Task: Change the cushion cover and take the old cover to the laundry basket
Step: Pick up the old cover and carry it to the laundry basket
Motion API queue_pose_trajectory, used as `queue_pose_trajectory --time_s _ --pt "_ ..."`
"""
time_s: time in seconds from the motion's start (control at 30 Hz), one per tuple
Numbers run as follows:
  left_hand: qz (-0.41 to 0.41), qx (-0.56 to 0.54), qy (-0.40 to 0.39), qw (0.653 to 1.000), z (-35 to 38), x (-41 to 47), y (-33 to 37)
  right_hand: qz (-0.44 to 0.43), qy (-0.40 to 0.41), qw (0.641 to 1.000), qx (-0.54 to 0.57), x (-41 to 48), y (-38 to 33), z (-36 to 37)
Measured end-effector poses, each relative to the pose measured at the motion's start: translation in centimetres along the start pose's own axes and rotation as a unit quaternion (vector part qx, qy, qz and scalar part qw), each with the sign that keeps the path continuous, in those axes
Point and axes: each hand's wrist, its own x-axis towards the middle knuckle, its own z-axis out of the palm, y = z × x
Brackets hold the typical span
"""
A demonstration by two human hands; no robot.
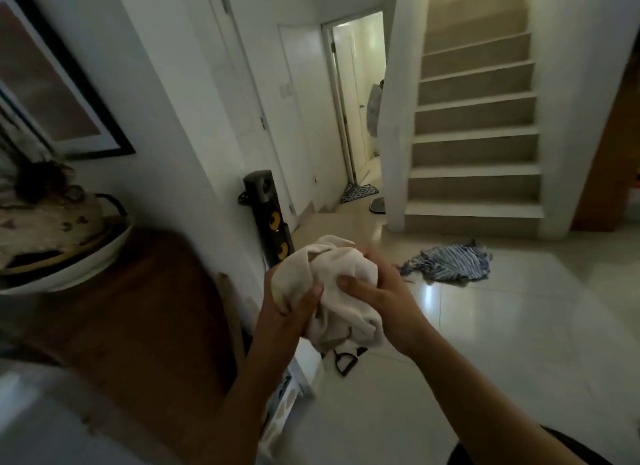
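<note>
Dead centre of the view, a bunched-up cream fabric cushion cover (332,284) sits balled between both hands, its loose end hanging down toward 6 o'clock. Left hand (291,312) wraps the bundle from 9 o'clock, thumb pressed into the cloth; other fingers hidden behind the fabric. Right hand (381,302) clamps it from 3 o'clock, fingers curled over the top and thumb on the front. At 9 o'clock a white oval bowl (69,257) on a dark brown wooden cabinet (145,309) holds a blurry patterned heap, contents hard to make out, cut off by the left edge. Black tower speaker with yellow cones (268,215) stands at 11 o'clock, lower part hidden behind the cover. Blue-and-white striped cloth (453,262) lies on the glossy pale tiled floor (502,343) at 2 o'clock. Beige staircase (476,118) at 1 o'clock, top steps cut off. Lit open doorway (360,94) at 12 o'clock, interior mostly hidden. Small black strap-like item (344,359) below the cover, unclear what.
</note>
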Motion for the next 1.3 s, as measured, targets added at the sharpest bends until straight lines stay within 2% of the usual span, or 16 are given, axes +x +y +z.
queue_pose_trajectory --time_s 0.1,0.2,0.33,0.47,0.6,0.73,0.8,0.87,0.97,1.07,1.17,1.3 --pt "-0.047 -0.055 0.017 0.997 -2.9 7.4 -4.3 -0.003 -0.006 1.000 -0.017 7.1 2.6 1.6" --pt "-0.143 -0.157 0.036 0.977 -4.3 14.5 -8.5 -0.005 -0.015 0.999 -0.037 14.0 5.0 2.2" --pt "-0.095 -0.144 0.067 0.983 -3.5 24.2 -12.5 -0.024 -0.018 0.996 -0.083 22.3 9.2 0.5" --pt "-0.015 -0.120 0.011 0.993 -1.4 33.5 -14.8 -0.001 0.019 0.993 -0.116 29.3 12.5 -2.9" --pt "-0.036 -0.170 -0.041 0.984 3.5 42.5 -16.4 0.021 0.105 0.983 -0.148 35.1 14.2 -7.3" --pt "-0.039 -0.213 -0.075 0.973 10.1 51.2 -18.4 0.036 0.221 0.955 -0.192 41.6 16.4 -13.4" --pt "-0.041 -0.249 -0.094 0.963 13.7 55.3 -19.7 0.035 0.243 0.951 -0.188 45.5 17.4 -17.3" --pt "-0.040 -0.276 -0.108 0.954 16.9 59.6 -21.2 0.030 0.223 0.960 -0.164 49.5 18.4 -21.7" --pt "-0.025 -0.255 -0.127 0.958 20.4 66.8 -22.8 0.055 0.168 0.979 -0.097 56.4 18.9 -27.2" --pt "0.003 -0.177 -0.115 0.977 21.8 74.3 -25.0 0.062 0.122 0.982 -0.127 64.3 19.4 -30.3" --pt "-0.011 -0.108 -0.095 0.990 21.2 80.9 -27.9 0.060 0.083 0.983 -0.153 72.4 21.1 -31.5" --pt "-0.052 -0.200 -0.077 0.975 18.8 88.3 -32.4 0.074 0.022 0.984 -0.161 82.3 25.1 -31.5"
